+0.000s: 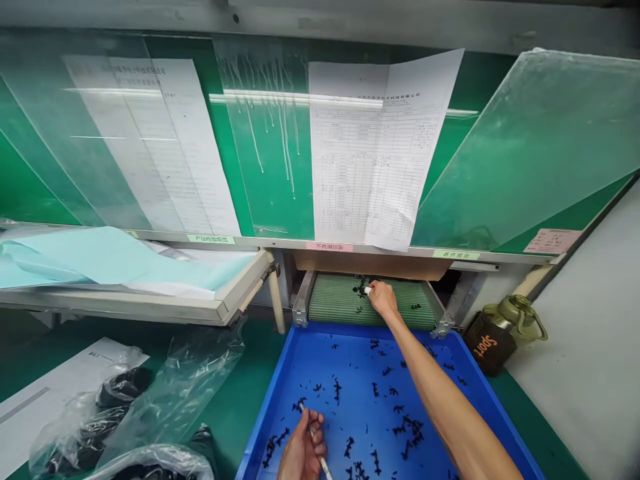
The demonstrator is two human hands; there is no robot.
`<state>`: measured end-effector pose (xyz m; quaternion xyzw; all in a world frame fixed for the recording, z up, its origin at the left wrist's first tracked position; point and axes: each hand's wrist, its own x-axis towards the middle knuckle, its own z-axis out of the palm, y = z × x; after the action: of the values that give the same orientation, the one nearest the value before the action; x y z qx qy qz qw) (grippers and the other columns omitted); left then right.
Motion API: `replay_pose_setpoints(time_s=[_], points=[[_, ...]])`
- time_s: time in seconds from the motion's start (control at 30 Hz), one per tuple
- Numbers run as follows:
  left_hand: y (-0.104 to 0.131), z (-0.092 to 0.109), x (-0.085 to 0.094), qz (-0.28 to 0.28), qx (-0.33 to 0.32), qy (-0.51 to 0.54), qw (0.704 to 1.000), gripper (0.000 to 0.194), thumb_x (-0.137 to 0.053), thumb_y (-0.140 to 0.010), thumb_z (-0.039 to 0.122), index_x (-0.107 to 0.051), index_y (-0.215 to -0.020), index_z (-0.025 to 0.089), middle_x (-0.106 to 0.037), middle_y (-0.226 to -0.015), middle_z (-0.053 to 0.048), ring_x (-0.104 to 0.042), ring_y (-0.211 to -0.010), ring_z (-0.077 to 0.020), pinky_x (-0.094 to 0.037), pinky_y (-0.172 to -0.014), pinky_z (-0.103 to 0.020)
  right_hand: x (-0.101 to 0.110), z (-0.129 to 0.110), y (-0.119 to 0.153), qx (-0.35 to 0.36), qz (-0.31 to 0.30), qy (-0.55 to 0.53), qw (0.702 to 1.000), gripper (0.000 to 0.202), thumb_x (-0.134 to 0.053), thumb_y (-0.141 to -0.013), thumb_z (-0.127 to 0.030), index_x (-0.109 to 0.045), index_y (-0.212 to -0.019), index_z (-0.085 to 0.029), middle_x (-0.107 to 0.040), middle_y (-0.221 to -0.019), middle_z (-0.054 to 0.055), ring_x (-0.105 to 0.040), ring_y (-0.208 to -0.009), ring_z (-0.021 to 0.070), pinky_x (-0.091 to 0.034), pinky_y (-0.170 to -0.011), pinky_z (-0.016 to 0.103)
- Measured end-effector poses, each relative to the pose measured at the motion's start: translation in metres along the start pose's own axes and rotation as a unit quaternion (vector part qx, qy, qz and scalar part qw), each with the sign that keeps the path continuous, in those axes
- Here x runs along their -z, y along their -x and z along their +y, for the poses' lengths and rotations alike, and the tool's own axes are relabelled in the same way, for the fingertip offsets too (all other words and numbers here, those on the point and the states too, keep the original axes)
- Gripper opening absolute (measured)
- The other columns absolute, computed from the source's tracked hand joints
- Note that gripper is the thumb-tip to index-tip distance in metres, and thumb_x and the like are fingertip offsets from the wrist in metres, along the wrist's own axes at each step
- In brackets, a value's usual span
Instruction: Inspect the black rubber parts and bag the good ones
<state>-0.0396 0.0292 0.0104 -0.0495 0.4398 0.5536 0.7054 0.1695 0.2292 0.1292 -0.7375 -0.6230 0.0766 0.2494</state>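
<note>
My left hand (303, 445) is closed around a thin white stick (325, 465) above the near part of a blue tray (270, 400). Small black parts (413, 430) lie scattered over the tray floor, some in clusters and some as tiny loose bits. Reaching forward, my right hand (384, 298) is over a green ribbed conveyor belt (330, 300) and pinches a small white object (368, 291), mostly hidden by the fingers. Its tip is at a cluster of black parts (359, 289) on the belt; whether it touches them I cannot tell.
Clear plastic bags (165, 400) with black contents lie at left, beside a white sheet (60, 393). A raised shelf (220, 312) holds pale blue sheets. A green-lidded bottle (500, 333) stands right of the tray. Paper forms (370, 153) hang on the green board ahead.
</note>
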Motion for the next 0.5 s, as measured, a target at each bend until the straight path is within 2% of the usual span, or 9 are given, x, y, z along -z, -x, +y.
replay_pose_setpoints(time_s=[0.13,0.23,0.27,0.33,0.4,0.43,0.47,0.5], points=[[-0.007,0.004,0.004,0.018,-0.01,0.0,1.0,0.021,-0.047,-0.091,0.022,-0.052,-0.072,0.013,-0.057,-0.062,-0.001,-0.037,-0.034,-0.0016,-0.024,-0.029,-0.013,-0.006,-0.002,-0.006,-0.029,0.01,-0.001,1.0,0.026,-0.043,-0.081,-0.014,-0.066,-0.093,-0.019,-0.064,-0.095,0.01,-0.059,-0.082,0.0188,-0.034,-0.061,0.024],[-0.009,0.004,0.006,-0.013,-0.025,-0.021,0.999,0.009,-0.056,-0.085,0.023,-0.054,-0.082,0.014,-0.057,-0.065,-0.001,-0.038,-0.036,-0.0023,-0.023,-0.029,-0.013,0.007,0.001,0.013,-0.019,0.028,-0.008,0.999,0.029,-0.037,-0.084,-0.014,-0.062,-0.098,-0.015,-0.062,-0.098,0.012,-0.058,-0.082,0.0177,-0.034,-0.061,0.023],[-0.008,0.003,0.006,-0.03,-0.031,-0.034,0.999,0.013,-0.061,-0.082,0.026,-0.055,-0.087,0.015,-0.057,-0.065,0.0,-0.039,-0.038,-0.0026,-0.023,-0.03,-0.013,0.011,0.001,0.025,-0.008,0.027,-0.012,1.0,0.03,-0.034,-0.085,-0.014,-0.06,-0.099,-0.014,-0.062,-0.096,0.012,-0.058,-0.08,0.0171,-0.034,-0.061,0.023],[-0.006,0.0,0.005,-0.067,-0.045,-0.062,0.995,0.031,-0.069,-0.074,0.036,-0.055,-0.094,0.017,-0.057,-0.066,0.001,-0.039,-0.039,-0.003,-0.022,-0.03,-0.013,0.012,-0.001,0.06,0.021,0.005,-0.023,0.999,0.03,-0.032,-0.084,-0.012,-0.059,-0.097,-0.013,-0.063,-0.083,0.009,-0.057,-0.071,0.0153,-0.034,-0.059,0.022],[-0.004,-0.005,0.002,-0.102,-0.068,-0.095,0.988,0.047,-0.072,-0.066,0.049,-0.055,-0.097,0.018,-0.056,-0.065,0.002,-0.036,-0.038,-0.0026,-0.017,-0.03,-0.012,0.002,-0.004,0.107,0.056,-0.048,-0.041,0.996,0.027,-0.036,-0.081,-0.011,-0.06,-0.092,-0.017,-0.061,-0.067,0.001,-0.055,-0.059,0.0131,-0.035,-0.055,0.02],[-0.004,-0.009,0.002,-0.115,-0.082,-0.112,0.984,0.053,-0.071,-0.063,0.055,-0.055,-0.098,0.018,-0.056,-0.064,0.002,-0.035,-0.038,-0.0024,-0.014,-0.03,-0.012,-0.007,-0.006,0.133,0.076,-0.085,-0.055,0.992,0.029,-0.038,-0.078,-0.009,-0.06,-0.094,-0.019,-0.061,-0.065,-0.001,-0.055,-0.056,0.0124,-0.036,-0.055,0.019],[-0.004,-0.012,0.001,-0.125,-0.096,-0.129,0.979,0.058,-0.07,-0.061,0.06,-0.055,-0.098,0.018,-0.057,-0.064,0.002,-0.035,-0.037,-0.0024,-0.012,-0.03,-0.012,-0.016,-0.007,0.158,0.117,-0.135,-0.097,0.979,0.034,-0.037,-0.077,-0.007,-0.058,-0.101,-0.02,-0.062,-0.069,-0.001,-0.057,-0.06,0.0125,-0.038,-0.057,0.019],[-0.005,-0.015,0.001,-0.131,-0.105,-0.149,0.974,0.061,-0.068,-0.059,0.064,-0.055,-0.097,0.018,-0.057,-0.063,0.002,-0.034,-0.036,-0.0023,-0.01,-0.031,-0.013,-0.025,-0.009,0.181,0.15,-0.16,-0.125,0.968,0.036,-0.036,-0.078,-0.008,-0.059,-0.103,-0.021,-0.064,-0.078,0.001,-0.058,-0.069,0.0133,-0.04,-0.063,0.02]])
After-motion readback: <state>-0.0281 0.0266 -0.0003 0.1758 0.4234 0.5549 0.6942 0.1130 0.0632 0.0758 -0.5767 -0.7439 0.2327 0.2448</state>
